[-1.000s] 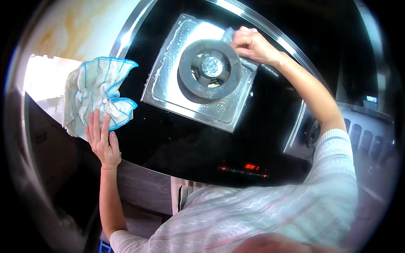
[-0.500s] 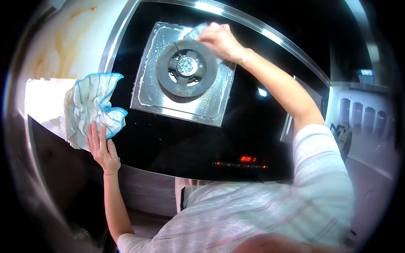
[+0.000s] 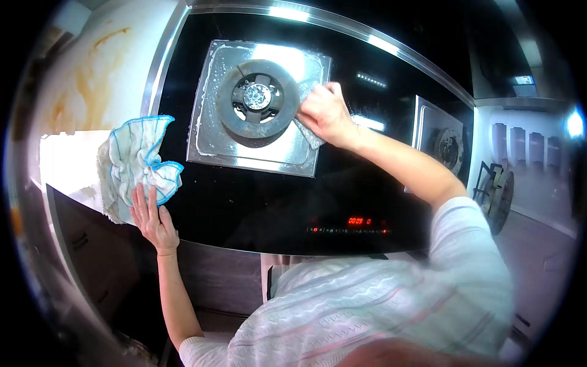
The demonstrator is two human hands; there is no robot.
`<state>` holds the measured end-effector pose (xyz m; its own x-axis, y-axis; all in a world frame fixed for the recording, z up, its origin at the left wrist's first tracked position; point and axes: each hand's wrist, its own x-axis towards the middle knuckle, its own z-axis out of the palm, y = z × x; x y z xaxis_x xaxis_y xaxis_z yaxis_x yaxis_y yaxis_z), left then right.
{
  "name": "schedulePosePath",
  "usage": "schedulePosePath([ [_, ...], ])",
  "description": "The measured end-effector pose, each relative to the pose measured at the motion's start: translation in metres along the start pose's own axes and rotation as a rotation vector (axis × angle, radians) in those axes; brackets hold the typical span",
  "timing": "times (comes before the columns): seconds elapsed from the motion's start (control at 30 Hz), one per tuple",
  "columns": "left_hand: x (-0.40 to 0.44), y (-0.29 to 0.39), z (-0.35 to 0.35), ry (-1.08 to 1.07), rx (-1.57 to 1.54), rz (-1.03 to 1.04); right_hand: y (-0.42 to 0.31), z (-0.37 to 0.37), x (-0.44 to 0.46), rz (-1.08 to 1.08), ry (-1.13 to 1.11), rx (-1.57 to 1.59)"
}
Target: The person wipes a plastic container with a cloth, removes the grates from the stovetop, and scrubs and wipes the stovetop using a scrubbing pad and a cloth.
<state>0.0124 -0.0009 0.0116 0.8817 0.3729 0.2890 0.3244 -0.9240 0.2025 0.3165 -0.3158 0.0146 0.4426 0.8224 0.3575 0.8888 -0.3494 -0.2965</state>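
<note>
My right hand (image 3: 329, 116) is closed around a greyish wiping cloth (image 3: 310, 136), pressed on the right side of the steel burner plate (image 3: 269, 160). Soapy streaks and droplets cover parts of that plate. Beside my knuckles rises the round grey pan support (image 3: 228, 116), with the burner head (image 3: 257, 96) at its centre. At the left, my left hand (image 3: 156, 227) lies flat with its fingers stretched out over the lower edge of a crumpled white towel (image 3: 125, 162) with blue trim.
The black glass cooktop (image 3: 244, 205) carries a lit red display (image 3: 359, 221) near its front edge. A second burner plate (image 3: 426, 116) is on the right, partly behind my arm. A dark round rack (image 3: 502, 199) stands beyond it. Brown stains mark the pale counter (image 3: 92, 73).
My right hand has moved with the cloth from the plate's back edge down along its right side. The left hand stays on the towel. The camera view has shifted slightly.
</note>
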Motion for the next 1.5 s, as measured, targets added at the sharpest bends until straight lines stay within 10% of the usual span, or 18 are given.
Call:
schedulePosePath([
  [0.2, -0.001, -0.001, 0.0, 0.023, -0.007, 0.008, 0.071, 0.009, 0.04, 0.182, 0.233, -0.279],
  [0.57, -0.001, -0.008, 0.001, 0.043, -0.001, 0.018, -0.113, 0.006, -0.045, 0.219, -0.249, -0.123],
  [0.8, -0.002, -0.013, 0.0, 0.05, -0.073, 0.022, -0.182, 0.082, 0.071, 0.259, -0.039, -0.049],
  [1.5, -0.002, -0.017, -0.004, 0.047, -0.216, 0.006, -0.144, 0.133, 0.155, 0.396, 0.03, -0.377],
])
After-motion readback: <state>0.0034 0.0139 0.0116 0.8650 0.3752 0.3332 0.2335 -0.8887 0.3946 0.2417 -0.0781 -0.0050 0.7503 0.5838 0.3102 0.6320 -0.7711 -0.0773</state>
